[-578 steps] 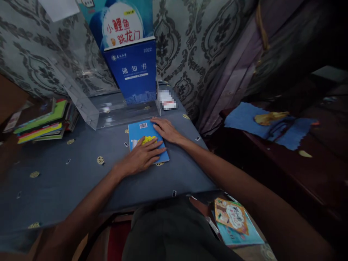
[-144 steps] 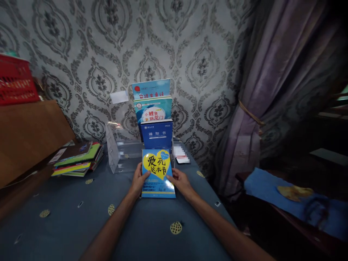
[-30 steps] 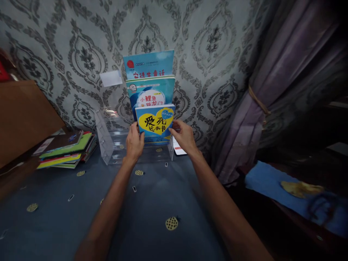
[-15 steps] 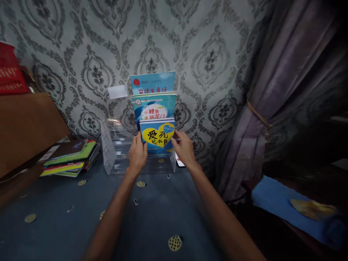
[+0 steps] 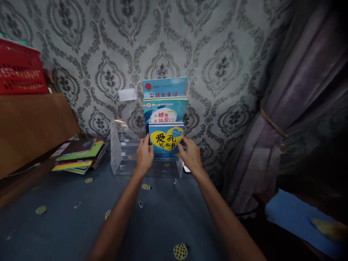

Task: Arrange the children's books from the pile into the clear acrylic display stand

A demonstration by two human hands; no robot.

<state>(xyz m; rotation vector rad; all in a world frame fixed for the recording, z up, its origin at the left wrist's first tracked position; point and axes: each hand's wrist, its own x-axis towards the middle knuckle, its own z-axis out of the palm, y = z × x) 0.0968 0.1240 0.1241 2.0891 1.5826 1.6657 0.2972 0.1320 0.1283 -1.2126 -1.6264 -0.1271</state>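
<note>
A blue book with a yellow heart stands upright at the front of a clear acrylic rack. My left hand grips its left edge, and my right hand grips the right edge, fingers closed on both sides. Behind it rises a teal book with a white oval on the cover. Farther back and higher stands a light-blue book with red lettering. The lower parts of these two are hidden by the books in front.
On the left lies a stack of books, beside a brown box-like piece bearing a red basket. Part of a phone-like object shows at the rack's right. A tied curtain hangs to the right, above a blue cloth.
The whole view has shifted, so everything appears farther right. Both hands keep their grip on the heart-covered book, which sits in about the same place in the rack.
</note>
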